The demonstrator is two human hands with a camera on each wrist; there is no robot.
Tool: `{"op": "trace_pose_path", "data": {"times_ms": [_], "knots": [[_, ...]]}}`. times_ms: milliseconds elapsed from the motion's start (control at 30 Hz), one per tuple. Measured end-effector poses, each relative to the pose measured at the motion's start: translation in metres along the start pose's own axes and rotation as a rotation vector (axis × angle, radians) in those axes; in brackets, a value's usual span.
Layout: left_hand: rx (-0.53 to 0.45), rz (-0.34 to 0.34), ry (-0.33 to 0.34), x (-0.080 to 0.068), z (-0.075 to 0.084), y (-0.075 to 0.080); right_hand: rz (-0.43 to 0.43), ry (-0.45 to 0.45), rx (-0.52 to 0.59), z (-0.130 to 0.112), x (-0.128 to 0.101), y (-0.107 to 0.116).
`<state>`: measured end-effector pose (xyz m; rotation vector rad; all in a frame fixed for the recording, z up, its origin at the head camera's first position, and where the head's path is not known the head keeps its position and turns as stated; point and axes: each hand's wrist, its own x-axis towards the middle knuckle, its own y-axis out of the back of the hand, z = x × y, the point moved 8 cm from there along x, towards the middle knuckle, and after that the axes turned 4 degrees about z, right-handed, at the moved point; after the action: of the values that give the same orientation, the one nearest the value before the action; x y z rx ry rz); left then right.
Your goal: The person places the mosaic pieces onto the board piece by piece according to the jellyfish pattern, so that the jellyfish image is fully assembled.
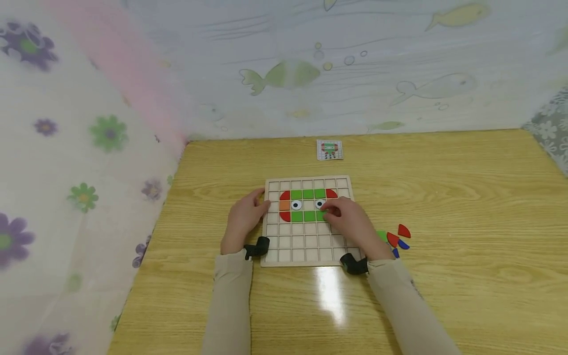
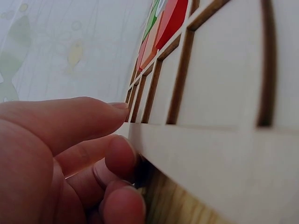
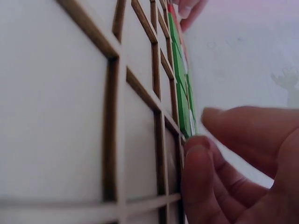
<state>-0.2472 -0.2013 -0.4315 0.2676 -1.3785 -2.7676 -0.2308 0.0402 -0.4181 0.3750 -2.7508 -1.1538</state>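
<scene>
A square wooden grid board (image 1: 306,241) lies on the table with coloured tiles set in its upper cells. On its left edge my left hand (image 1: 244,217) grips the frame, thumb (image 2: 100,114) on top and the other fingers curled at its side. My right hand (image 1: 352,224) is over the tiles at the right, fingertips beside a round-eye tile (image 1: 319,203) and a green tile (image 1: 320,215). Its thumb (image 3: 233,123) stands apart from the fingers, and nothing shows between them. Another eye tile (image 1: 296,205) sits beside an orange tile (image 1: 284,205), with red corner tiles (image 1: 285,216) around.
Loose red (image 1: 404,230), blue (image 1: 403,244) and green pieces lie on the table right of the board, partly hidden by the right wrist. A small picture card (image 1: 330,149) lies beyond the board. Patterned walls border the table's left and far sides.
</scene>
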Motion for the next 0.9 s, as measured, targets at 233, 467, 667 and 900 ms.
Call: {"op": "trace_pose_path", "data": {"times_ms": [233,467,667,900], "knots": [[0.009,0.002,-0.01,0.001,0.001,0.0,-0.036,-0.029,0.135,0.007,-0.013,0.007],[0.012,0.004,-0.007,0.0,-0.001,0.001,-0.059,-0.098,0.132,0.017,-0.033,0.018],[-0.001,0.004,-0.007,0.0,0.0,0.001,-0.022,-0.114,0.106,0.033,-0.049,0.033],[-0.018,-0.016,0.012,0.0,-0.003,-0.001,0.006,-0.15,0.068,0.049,-0.065,0.056]]}}
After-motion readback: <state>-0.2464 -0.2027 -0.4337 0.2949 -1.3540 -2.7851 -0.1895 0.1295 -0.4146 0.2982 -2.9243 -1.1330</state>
